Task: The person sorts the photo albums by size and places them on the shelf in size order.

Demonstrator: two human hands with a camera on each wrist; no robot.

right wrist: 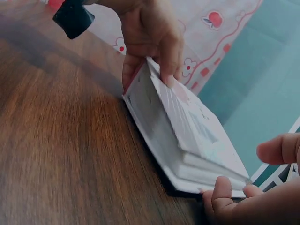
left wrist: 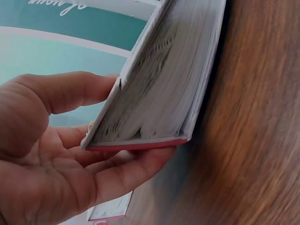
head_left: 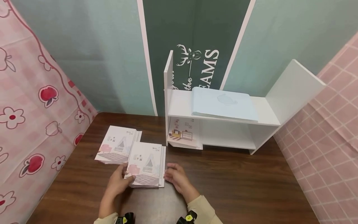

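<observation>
A thick white notebook (head_left: 145, 158), its cover printed with a pink and grey room scene, lies at the front left of the table. My left hand (head_left: 118, 181) pinches its left side, thumb on the cover and fingers along the red spine (left wrist: 140, 145). At the opposite edge, my right hand (head_left: 179, 179) touches the page side with its fingertips; the thumb stands apart from the cover in the right wrist view. Just behind and left lies a second, similar notebook (head_left: 117, 144), slightly overlapped by the first.
A white two-level shelf (head_left: 223, 141) stands at the back right, with tall side panels. On its upper board lies a pale blue folder (head_left: 223, 102). Another printed notebook (head_left: 184, 132) sits in the lower left compartment. Curtains border the brown table (head_left: 237, 186).
</observation>
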